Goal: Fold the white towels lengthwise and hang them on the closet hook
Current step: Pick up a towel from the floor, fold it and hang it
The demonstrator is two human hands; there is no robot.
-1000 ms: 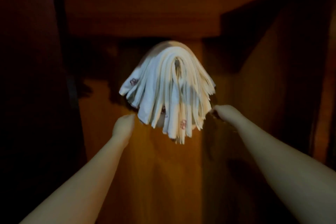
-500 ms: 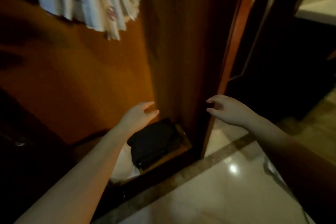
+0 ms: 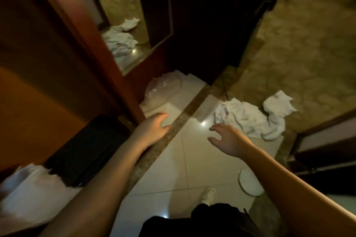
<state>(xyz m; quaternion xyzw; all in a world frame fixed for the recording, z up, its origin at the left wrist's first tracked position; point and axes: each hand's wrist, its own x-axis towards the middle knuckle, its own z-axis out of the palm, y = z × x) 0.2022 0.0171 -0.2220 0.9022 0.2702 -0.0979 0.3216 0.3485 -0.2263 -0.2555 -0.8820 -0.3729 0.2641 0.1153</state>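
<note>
Crumpled white towels (image 3: 244, 116) lie in a heap on the floor right of centre, with another white towel (image 3: 277, 105) just beyond on the carpet. My right hand (image 3: 228, 139) hovers above the tiles just left of the heap, fingers spread and loosely bent, holding nothing. My left hand (image 3: 154, 128) is stretched out beside the closet door edge (image 3: 107, 59), fingers relaxed, also empty. The closet hook and the hung towels are out of view.
A mirror (image 3: 123, 31) on the closet door reflects the towel heap. A clear plastic bag (image 3: 163, 90) lies by the door's foot. A black case (image 3: 86, 150) and white cloth (image 3: 32, 188) sit inside the closet. A white plate (image 3: 249, 182) and my shoe (image 3: 208, 196) are on the tiles.
My view has swung from the towels hanging on the hook down and right to the floor. Both empty hands have dropped away from the hung bundle toward the floor towels.
</note>
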